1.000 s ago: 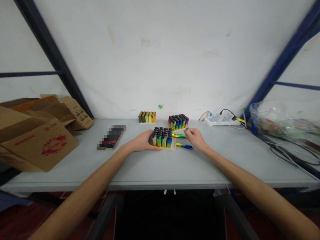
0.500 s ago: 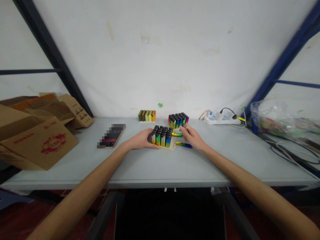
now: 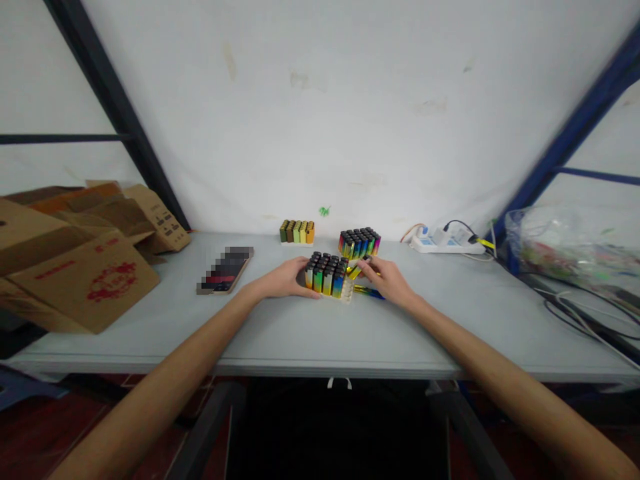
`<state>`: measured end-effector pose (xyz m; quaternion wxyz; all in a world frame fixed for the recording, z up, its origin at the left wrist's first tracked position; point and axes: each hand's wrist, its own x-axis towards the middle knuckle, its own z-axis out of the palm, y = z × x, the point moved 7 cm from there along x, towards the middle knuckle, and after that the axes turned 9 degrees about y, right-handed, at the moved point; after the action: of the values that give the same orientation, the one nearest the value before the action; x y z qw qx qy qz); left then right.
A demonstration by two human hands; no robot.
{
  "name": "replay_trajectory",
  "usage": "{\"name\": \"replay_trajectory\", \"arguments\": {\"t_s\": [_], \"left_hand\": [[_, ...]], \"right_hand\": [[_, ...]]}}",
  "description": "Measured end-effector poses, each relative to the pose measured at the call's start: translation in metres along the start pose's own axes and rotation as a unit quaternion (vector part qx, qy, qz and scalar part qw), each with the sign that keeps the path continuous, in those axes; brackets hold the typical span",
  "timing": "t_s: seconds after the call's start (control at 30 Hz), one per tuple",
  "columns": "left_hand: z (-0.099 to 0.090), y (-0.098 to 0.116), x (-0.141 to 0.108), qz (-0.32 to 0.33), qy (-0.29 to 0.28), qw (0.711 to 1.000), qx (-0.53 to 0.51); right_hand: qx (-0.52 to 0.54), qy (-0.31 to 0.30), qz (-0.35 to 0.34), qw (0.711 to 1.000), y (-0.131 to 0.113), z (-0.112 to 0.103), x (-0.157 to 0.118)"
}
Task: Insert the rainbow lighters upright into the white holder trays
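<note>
My left hand (image 3: 289, 279) is wrapped round the left side of a white lighter tray (image 3: 346, 295), with its thumb along the front. Several lighters (image 3: 327, 275) with black tops and shiny multicoloured bodies stand upright in that tray, and bare slots show at its right end. Between the thumb and fingers of my right hand (image 3: 389, 281) is a gold-yellow lighter (image 3: 355, 273), tilted over the tray's right end. A blue-and-yellow lighter (image 3: 368, 292) lies on the table just below that hand, partly covered by it.
Behind stand a full block of black-topped lighters (image 3: 360, 243) and a block of yellow, green and orange lighters (image 3: 297, 232). A phone (image 3: 227, 270) and cardboard boxes (image 3: 100, 280) are at left. A power strip (image 3: 440, 245), cables and plastic bags (image 3: 560, 240) are at right.
My right hand has lifted the gold-yellow lighter from the table and tilted it by the tray's right end. My left hand stays on the tray. The view has shifted slightly.
</note>
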<state>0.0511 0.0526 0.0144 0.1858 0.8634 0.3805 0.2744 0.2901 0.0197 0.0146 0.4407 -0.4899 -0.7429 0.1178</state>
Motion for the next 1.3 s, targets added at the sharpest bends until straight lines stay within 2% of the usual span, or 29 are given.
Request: {"name": "replay_trajectory", "arguments": {"t_s": [0.2,0.43,0.6,0.73,0.8,0.93,1.1,1.3], "left_hand": [[0.000,-0.002,-0.001,0.004,0.008,1.000,0.012],[0.001,-0.001,-0.001,-0.001,-0.003,1.000,0.015],[0.000,-0.002,-0.001,-0.007,0.004,1.000,0.011],[0.000,-0.001,-0.001,-0.005,0.003,1.000,0.016],[0.001,-0.002,-0.001,-0.011,0.001,1.000,0.017],[0.000,0.000,-0.001,-0.013,0.001,1.000,0.013],[-0.001,0.002,-0.002,-0.009,-0.001,1.000,0.008],[0.001,-0.001,-0.001,-0.007,-0.013,1.000,0.008]], "right_hand": [[-0.054,-0.025,-0.076,0.995,-0.005,0.010,0.001],[-0.073,-0.057,-0.091,0.992,-0.003,0.023,0.005],[-0.034,-0.125,-0.118,0.985,-0.009,0.007,-0.001],[-0.056,-0.197,-0.111,0.972,-0.002,-0.001,-0.008],[-0.068,-0.213,-0.109,0.969,0.000,-0.002,-0.009],[-0.046,-0.146,-0.098,0.983,-0.004,-0.013,-0.003],[0.076,-0.090,-0.011,0.993,-0.002,-0.029,0.002],[0.098,0.020,-0.011,0.995,0.000,-0.044,0.011]]}}
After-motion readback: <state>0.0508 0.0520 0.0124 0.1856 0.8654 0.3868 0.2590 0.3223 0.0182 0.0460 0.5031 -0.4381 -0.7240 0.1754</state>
